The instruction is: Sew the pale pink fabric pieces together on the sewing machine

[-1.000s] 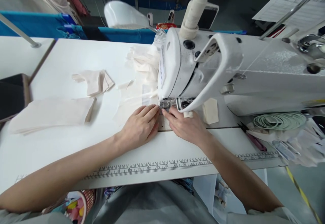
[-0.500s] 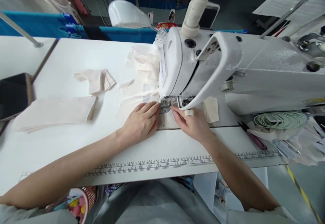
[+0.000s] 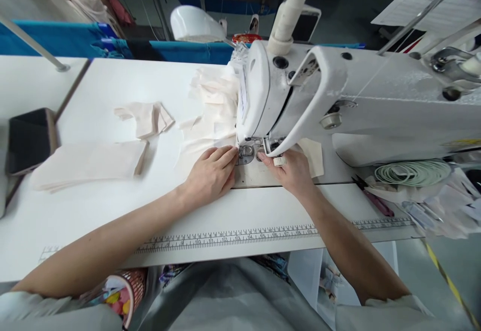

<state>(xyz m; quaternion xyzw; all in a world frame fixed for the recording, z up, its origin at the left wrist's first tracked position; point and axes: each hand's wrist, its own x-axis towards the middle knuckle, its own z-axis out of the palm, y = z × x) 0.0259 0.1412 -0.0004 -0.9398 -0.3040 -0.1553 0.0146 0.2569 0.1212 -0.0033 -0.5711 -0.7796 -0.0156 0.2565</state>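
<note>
My left hand (image 3: 212,175) lies palm down left of the presser foot (image 3: 246,151), its fingers drawn together and thumb tucked under. Its fingertips meet the edge of pale pink fabric (image 3: 208,133); what they hold, if anything, is hidden. My right hand (image 3: 295,173) is on the other side of the foot, fingers bent and partly behind the white guard (image 3: 306,115) of the sewing machine (image 3: 255,90). Its thumb tip shows by the needle plate, but its grip is hidden. Beside that hand lies a cream fabric piece (image 3: 312,156).
Folded fabric stacks (image 3: 93,163) and a smaller pile (image 3: 146,118) lie left, near a dark box-like thing (image 3: 30,140). Purple-handled snips (image 3: 376,198) and coiled pale green cord (image 3: 413,173) sit right. A printed ruler (image 3: 233,237) runs along the front edge.
My right thumb has shifted slightly back, and its index finger has gone out of sight behind the guard. My left hand stays by the foot. The whole view has shifted a little.
</note>
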